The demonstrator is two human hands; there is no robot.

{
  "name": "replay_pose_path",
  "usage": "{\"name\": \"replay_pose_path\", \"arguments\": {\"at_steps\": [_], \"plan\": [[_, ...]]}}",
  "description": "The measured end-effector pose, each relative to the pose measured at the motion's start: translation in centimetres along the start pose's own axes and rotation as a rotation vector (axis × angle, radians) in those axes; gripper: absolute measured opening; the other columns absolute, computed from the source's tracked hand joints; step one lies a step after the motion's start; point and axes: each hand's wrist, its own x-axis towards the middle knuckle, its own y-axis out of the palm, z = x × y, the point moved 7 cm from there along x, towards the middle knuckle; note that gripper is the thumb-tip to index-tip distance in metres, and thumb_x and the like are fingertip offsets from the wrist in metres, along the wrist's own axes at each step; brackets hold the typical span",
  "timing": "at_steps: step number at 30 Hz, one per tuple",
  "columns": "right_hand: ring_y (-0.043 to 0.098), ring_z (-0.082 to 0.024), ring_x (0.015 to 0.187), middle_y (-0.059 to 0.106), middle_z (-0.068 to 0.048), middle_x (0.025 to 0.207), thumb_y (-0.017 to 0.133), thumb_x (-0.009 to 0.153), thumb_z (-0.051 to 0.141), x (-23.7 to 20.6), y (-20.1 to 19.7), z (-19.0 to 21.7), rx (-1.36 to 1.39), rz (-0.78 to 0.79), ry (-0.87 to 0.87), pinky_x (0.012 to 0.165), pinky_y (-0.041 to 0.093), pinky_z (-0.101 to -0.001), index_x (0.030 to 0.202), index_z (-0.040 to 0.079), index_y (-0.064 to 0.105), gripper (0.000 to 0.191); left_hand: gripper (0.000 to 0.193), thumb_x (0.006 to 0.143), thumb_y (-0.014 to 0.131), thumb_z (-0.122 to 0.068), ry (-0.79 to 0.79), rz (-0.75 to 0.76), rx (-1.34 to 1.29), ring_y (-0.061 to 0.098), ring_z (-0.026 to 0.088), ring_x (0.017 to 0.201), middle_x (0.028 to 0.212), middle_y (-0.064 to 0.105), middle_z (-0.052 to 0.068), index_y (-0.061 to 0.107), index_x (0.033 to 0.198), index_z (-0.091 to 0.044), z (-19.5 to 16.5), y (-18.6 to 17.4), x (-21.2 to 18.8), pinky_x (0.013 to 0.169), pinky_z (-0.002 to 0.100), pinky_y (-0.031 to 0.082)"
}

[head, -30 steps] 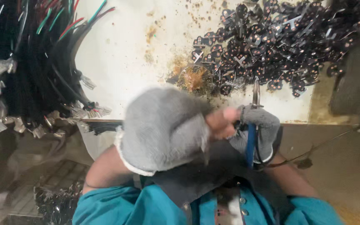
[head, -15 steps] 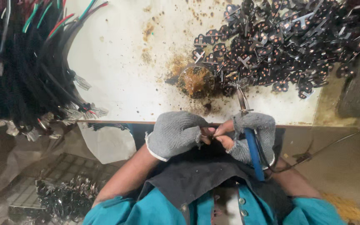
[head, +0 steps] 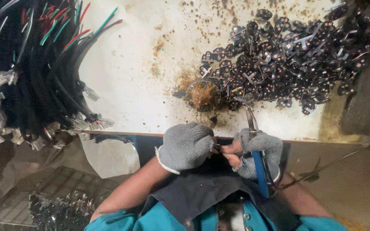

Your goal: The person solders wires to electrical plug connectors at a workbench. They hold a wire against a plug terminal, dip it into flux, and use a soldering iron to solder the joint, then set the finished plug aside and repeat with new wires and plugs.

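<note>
My left hand (head: 187, 145), in a grey knit glove, is closed around a small part held just below the table's front edge. My right hand (head: 253, 152), gloved with bare fingertips, grips a blue-handled soldering iron (head: 258, 162) whose metal tip (head: 250, 113) points up over the table. Its fingertips pinch the same small part (head: 219, 149) between the two hands; the part itself is mostly hidden. A round tin of brown flux (head: 203, 95) sits on the white table straight ahead of my hands.
A heap of small black plug parts (head: 287, 55) covers the table's right half. A bundle of black cables with coloured wire ends (head: 35, 68) lies at the left. The white tabletop (head: 142, 64) is stained brown. More finished pieces lie in a pile (head: 61, 211) lower left.
The view has pulled back and my left hand has dropped from in front of the camera to meet my right hand at the table edge. The iron stays in my right hand.
</note>
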Motion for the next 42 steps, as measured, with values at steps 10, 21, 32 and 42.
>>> {"name": "replay_pose_path", "arguments": {"at_steps": [10, 21, 32, 42], "plan": [[0.071, -0.012, 0.072, 0.073, -0.003, 0.078, 0.080, 0.084, 0.014, -0.7, 0.0, -0.8, -0.189, 0.007, 0.083, 0.066, 0.056, -0.0259, 0.094, 0.008, 0.079, 0.012, 0.041, 0.066, 0.084, -0.023, -0.056, 0.074, -0.151, 0.073, 0.028, 0.084, 0.102, 0.075, 0.005, 0.073, 0.104, -0.017, 0.7, 0.2, -0.8, 0.066, 0.040, 0.056], [0.063, -0.013, 0.065, 0.070, -0.008, 0.080, 0.072, 0.081, -0.001, -1.9, 0.4, -3.0, 0.136, 0.032, 0.311, 0.057, 0.048, -0.0236, 0.111, -0.004, 0.077, 0.031, 0.038, 0.060, 0.085, -0.022, -0.227, 0.028, -0.092, 0.070, 0.030, 0.080, 0.095, 0.072, 0.008, 0.069, 0.093, -0.013, 0.9, 0.7, -1.3, 0.064, 0.042, 0.055], [0.063, -0.011, 0.070, 0.073, -0.011, 0.099, 0.064, 0.096, 0.002, 0.2, -0.5, -3.8, 0.472, -0.278, 0.432, 0.060, 0.050, -0.0233, 0.114, -0.011, 0.073, 0.023, 0.024, 0.083, 0.083, -0.031, -0.428, 0.047, -0.047, 0.066, 0.030, 0.062, 0.069, 0.065, 0.007, 0.068, 0.071, -0.015, 1.8, -0.2, -1.0, 0.053, 0.043, 0.049], [0.073, -0.023, 0.087, 0.077, -0.014, 0.102, 0.069, 0.095, -0.005, 2.7, 0.9, 2.3, -0.487, -0.213, -0.185, 0.080, 0.057, -0.0308, 0.090, 0.003, 0.068, 0.010, 0.040, 0.092, 0.077, -0.038, -0.456, 0.215, 0.028, 0.063, 0.032, 0.056, 0.060, 0.063, 0.008, 0.068, 0.060, -0.016, 2.6, 0.9, -0.5, 0.049, 0.046, 0.046]]}}
